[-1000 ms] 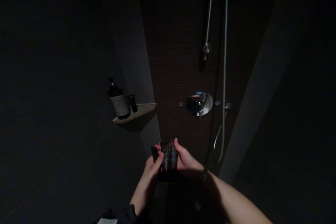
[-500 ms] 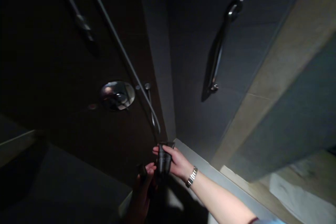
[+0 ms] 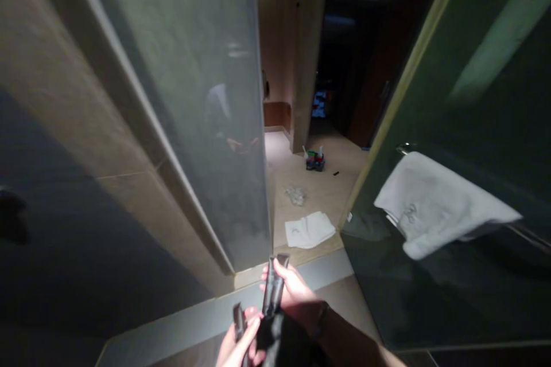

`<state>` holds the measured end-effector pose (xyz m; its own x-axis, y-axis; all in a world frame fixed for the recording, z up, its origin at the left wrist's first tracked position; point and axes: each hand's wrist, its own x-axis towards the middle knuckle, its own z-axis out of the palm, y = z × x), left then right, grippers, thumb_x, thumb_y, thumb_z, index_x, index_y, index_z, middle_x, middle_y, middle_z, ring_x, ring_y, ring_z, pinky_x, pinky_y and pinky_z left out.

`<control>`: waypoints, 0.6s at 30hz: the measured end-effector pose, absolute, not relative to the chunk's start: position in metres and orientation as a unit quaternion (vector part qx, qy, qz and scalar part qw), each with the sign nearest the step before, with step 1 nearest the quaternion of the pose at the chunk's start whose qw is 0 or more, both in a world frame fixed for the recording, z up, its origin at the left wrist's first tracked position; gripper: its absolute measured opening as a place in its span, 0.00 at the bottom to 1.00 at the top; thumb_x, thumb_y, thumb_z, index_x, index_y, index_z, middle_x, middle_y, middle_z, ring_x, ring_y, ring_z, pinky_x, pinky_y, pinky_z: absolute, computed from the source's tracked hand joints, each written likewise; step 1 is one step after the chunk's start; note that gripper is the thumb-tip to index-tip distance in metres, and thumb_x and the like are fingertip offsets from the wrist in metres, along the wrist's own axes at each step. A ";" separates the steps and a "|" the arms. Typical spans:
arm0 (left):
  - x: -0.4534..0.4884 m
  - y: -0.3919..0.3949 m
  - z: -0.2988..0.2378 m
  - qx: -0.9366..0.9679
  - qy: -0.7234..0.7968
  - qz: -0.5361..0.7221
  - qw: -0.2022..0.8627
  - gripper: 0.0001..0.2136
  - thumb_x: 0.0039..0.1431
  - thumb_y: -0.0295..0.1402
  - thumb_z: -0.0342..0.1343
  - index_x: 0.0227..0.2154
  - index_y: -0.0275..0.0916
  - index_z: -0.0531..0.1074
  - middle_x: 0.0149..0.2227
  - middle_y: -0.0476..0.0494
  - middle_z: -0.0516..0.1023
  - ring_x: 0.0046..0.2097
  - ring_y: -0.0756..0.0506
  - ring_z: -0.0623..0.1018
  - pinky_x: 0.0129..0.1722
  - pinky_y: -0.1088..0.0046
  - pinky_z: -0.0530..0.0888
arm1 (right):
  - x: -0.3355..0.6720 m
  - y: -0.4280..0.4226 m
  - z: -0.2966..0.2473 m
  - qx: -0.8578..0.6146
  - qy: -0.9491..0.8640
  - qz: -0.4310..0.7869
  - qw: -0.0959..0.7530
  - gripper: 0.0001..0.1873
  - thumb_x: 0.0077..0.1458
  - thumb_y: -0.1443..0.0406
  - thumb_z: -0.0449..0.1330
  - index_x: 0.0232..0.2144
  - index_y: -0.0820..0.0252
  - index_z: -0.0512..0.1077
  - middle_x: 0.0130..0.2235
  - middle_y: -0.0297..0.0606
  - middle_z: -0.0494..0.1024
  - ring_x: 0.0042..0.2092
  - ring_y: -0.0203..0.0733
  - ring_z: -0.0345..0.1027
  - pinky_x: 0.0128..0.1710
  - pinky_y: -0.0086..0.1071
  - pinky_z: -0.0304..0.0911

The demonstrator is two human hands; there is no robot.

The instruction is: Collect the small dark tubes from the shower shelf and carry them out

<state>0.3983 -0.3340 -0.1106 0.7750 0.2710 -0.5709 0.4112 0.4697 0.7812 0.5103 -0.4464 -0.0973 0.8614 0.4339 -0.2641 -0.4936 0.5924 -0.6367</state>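
Note:
My right hand (image 3: pixel 293 287) is closed around two slim dark tubes (image 3: pixel 272 287), which look like toiletry tubes held upright side by side. A watch (image 3: pixel 321 316) shows dimly on that wrist. Lower and to the left, my left hand (image 3: pixel 245 335) is closed on another dark tube (image 3: pixel 238 318) with a flat end pointing up. Its fingertips are close to the bottom of the pair in my right hand. A black shape (image 3: pixel 275 338) below the hands is too dark to make out.
A white towel (image 3: pixel 434 200) hangs on a rail of the glass door at right. Beyond the threshold a white mat (image 3: pixel 310 230), crumpled clear plastic (image 3: pixel 296 195) and a caddy with bottles (image 3: pixel 315 160) lie on the floor. A frosted glass panel (image 3: pixel 206 103) stands at left.
My view has swung right, from the shower wall with its mixer and grab bar to the doorway. Both hands keep hold of the dark tubes.

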 end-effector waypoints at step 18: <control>0.691 -0.458 -0.115 0.677 0.213 -0.090 0.698 0.32 0.39 0.60 0.67 0.35 0.34 0.74 0.29 0.41 0.81 0.18 0.54 0.66 0.21 0.74 0.72 | 0.769 -0.606 -0.142 -0.451 0.154 0.147 0.867 0.34 0.26 0.50 0.79 0.32 0.63 0.72 0.27 0.30 0.73 0.25 0.31 0.64 0.20 0.25 0.61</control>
